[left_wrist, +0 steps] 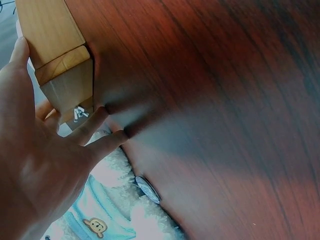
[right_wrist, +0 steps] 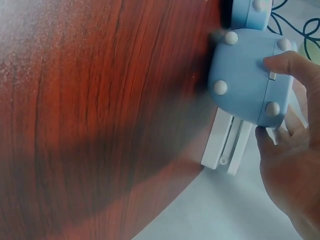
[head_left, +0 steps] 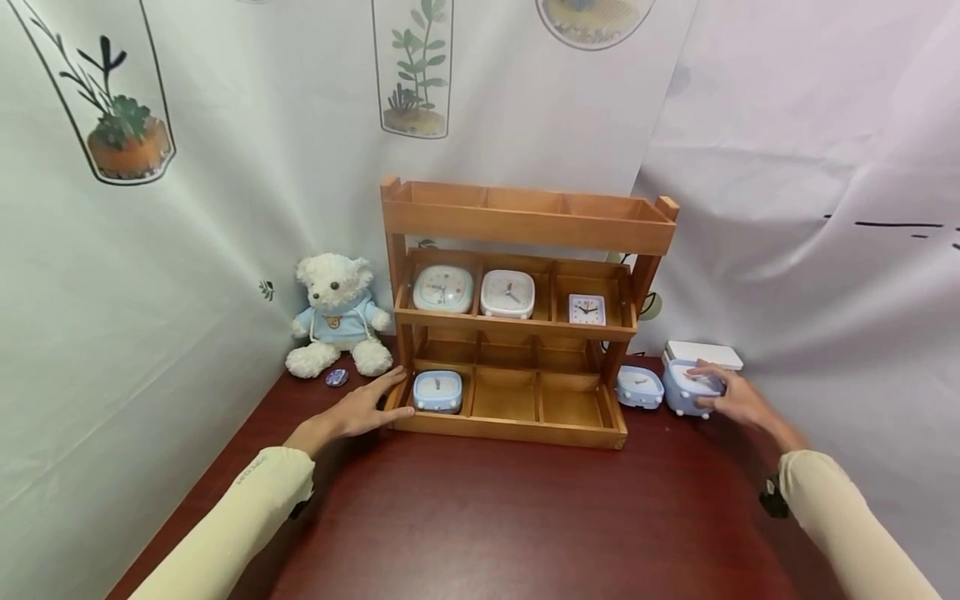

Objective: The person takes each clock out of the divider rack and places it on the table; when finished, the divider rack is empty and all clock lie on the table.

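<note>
At the right end of the table, my right hand grips a light-blue alarm clock. In the right wrist view the thumb lies on the side of this clock that bears round white feet, other fingers near its lower edge. Beside it sits a second light-blue clock. My left hand, its fingers spread, touches the front left corner of the wooden shelf rack. A blue-and-white clock stands in the bottom tier's left compartment, close to that hand.
Two larger white-faced clocks, one greenish and one white, and a small square clock stand in the middle tier. A teddy bear sits left of the rack, by a small round badge. A white box lies behind the gripped clock.
</note>
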Demonstrator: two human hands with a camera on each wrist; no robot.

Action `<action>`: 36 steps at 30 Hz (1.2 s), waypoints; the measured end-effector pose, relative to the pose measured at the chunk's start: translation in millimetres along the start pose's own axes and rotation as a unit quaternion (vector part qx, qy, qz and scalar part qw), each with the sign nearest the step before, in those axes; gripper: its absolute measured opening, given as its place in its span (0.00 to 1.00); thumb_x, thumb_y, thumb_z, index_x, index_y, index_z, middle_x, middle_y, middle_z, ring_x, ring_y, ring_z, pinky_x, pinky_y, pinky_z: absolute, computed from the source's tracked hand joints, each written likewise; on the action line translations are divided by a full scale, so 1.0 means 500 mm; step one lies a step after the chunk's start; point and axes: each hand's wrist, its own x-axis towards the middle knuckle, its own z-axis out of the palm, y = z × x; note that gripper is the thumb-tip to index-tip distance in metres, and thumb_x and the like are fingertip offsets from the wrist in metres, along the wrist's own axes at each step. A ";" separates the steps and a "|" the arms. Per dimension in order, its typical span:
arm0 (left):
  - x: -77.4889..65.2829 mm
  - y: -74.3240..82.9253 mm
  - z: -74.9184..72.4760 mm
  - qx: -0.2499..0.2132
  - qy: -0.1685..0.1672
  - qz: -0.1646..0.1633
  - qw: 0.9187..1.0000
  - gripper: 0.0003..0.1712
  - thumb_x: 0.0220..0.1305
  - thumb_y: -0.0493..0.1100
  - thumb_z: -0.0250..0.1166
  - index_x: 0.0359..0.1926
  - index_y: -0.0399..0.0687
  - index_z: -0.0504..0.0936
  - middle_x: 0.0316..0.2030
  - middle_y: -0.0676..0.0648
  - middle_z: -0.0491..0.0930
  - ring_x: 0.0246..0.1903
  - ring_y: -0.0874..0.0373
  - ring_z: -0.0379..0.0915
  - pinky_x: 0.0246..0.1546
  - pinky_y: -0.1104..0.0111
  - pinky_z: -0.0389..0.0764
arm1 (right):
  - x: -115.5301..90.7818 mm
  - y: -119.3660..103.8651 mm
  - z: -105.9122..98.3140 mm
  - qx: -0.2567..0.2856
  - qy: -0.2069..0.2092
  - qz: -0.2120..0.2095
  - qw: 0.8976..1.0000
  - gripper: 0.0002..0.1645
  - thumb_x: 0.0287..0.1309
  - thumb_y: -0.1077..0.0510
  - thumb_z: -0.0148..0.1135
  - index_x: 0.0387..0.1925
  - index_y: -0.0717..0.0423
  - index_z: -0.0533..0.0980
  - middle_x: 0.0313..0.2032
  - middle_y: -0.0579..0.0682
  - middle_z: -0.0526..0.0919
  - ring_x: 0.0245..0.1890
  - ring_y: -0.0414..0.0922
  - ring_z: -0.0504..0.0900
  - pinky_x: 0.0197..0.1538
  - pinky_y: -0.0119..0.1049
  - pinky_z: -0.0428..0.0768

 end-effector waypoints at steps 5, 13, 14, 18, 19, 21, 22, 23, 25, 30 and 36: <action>-0.004 0.003 -0.001 -0.002 -0.001 -0.004 1.000 0.53 0.70 0.70 0.62 0.82 0.47 0.56 0.81 0.42 0.51 0.75 0.33 0.54 0.69 0.35 0.60 | -0.002 -0.002 0.005 0.013 -0.002 -0.002 1.000 0.31 0.52 0.63 0.76 0.58 0.66 0.78 0.71 0.77 0.63 0.68 0.76 0.62 0.61 0.63 0.64; -0.005 0.002 0.001 0.003 -0.002 -0.002 1.000 0.53 0.70 0.71 0.61 0.82 0.46 0.56 0.81 0.42 0.51 0.75 0.33 0.54 0.69 0.35 0.60 | -0.013 -0.008 0.008 0.026 0.017 -0.011 0.999 0.33 0.52 0.63 0.77 0.60 0.67 0.77 0.72 0.77 0.62 0.72 0.80 0.53 0.73 0.63 0.53; -0.005 0.002 0.000 0.003 -0.002 -0.002 1.000 0.53 0.70 0.70 0.62 0.82 0.46 0.56 0.81 0.42 0.51 0.75 0.33 0.54 0.69 0.35 0.60 | -0.014 -0.011 0.009 0.024 0.021 -0.015 0.999 0.33 0.52 0.62 0.77 0.60 0.66 0.77 0.72 0.76 0.62 0.72 0.79 0.53 0.75 0.55 0.53; -0.005 0.001 0.000 0.002 0.000 0.000 1.000 0.53 0.70 0.70 0.62 0.82 0.46 0.57 0.81 0.42 0.51 0.76 0.33 0.54 0.69 0.35 0.59 | -0.015 -0.037 0.010 0.000 0.043 -0.040 0.998 0.34 0.52 0.59 0.79 0.61 0.62 0.79 0.71 0.72 0.67 0.70 0.76 0.62 0.69 0.39 0.61; -0.005 0.000 0.000 0.002 -0.001 0.000 1.000 0.52 0.70 0.70 0.62 0.82 0.46 0.57 0.81 0.42 0.51 0.76 0.33 0.53 0.69 0.35 0.59 | -0.013 -0.046 0.011 -0.010 0.046 -0.048 0.998 0.34 0.52 0.58 0.80 0.61 0.61 0.79 0.70 0.72 0.69 0.69 0.76 0.64 0.68 0.41 0.64; -0.006 -0.001 0.000 0.002 -0.001 0.000 1.000 0.52 0.70 0.70 0.62 0.82 0.46 0.57 0.81 0.42 0.51 0.76 0.33 0.53 0.69 0.35 0.59 | -0.011 -0.066 0.014 -0.021 0.048 -0.062 0.997 0.35 0.51 0.58 0.81 0.61 0.61 0.79 0.69 0.72 0.70 0.66 0.76 0.68 0.64 0.54 0.68; -0.006 -0.002 0.001 0.002 -0.002 0.000 1.000 0.52 0.70 0.70 0.62 0.82 0.46 0.57 0.81 0.42 0.51 0.76 0.33 0.53 0.69 0.35 0.59 | -0.009 -0.077 0.017 -0.024 0.047 -0.069 0.996 0.35 0.51 0.58 0.81 0.61 0.61 0.79 0.68 0.72 0.71 0.65 0.76 0.69 0.61 0.60 0.69; -0.007 -0.002 0.001 0.002 -0.003 -0.001 1.000 0.53 0.70 0.70 0.62 0.82 0.46 0.57 0.82 0.42 0.51 0.76 0.33 0.53 0.69 0.35 0.59 | -0.008 -0.087 0.020 -0.025 0.045 -0.075 0.996 0.35 0.51 0.58 0.81 0.61 0.61 0.79 0.68 0.73 0.71 0.65 0.76 0.69 0.58 0.65 0.69; -0.007 -0.003 0.001 0.001 -0.002 -0.002 1.000 0.53 0.69 0.70 0.62 0.82 0.46 0.57 0.82 0.42 0.51 0.76 0.34 0.53 0.70 0.35 0.59 | -0.005 -0.105 0.028 -0.024 0.038 -0.084 0.995 0.35 0.51 0.57 0.82 0.61 0.61 0.80 0.69 0.72 0.71 0.66 0.75 0.69 0.58 0.68 0.69; -0.004 -0.004 0.000 0.001 0.003 -0.001 1.000 0.53 0.69 0.70 0.62 0.82 0.46 0.58 0.82 0.43 0.51 0.76 0.34 0.52 0.70 0.36 0.59 | 0.001 -0.148 0.052 -0.018 0.030 -0.113 0.993 0.36 0.52 0.55 0.82 0.63 0.54 0.80 0.70 0.62 0.74 0.70 0.67 0.69 0.63 0.49 0.70; 0.000 -0.002 0.002 0.002 0.001 -0.001 1.000 0.53 0.69 0.71 0.61 0.82 0.48 0.56 0.81 0.43 0.52 0.75 0.33 0.55 0.69 0.35 0.60 | 0.002 -0.200 0.084 -0.011 0.018 -0.154 0.988 0.39 0.53 0.53 0.82 0.66 0.55 0.78 0.70 0.61 0.74 0.68 0.65 0.72 0.63 0.41 0.71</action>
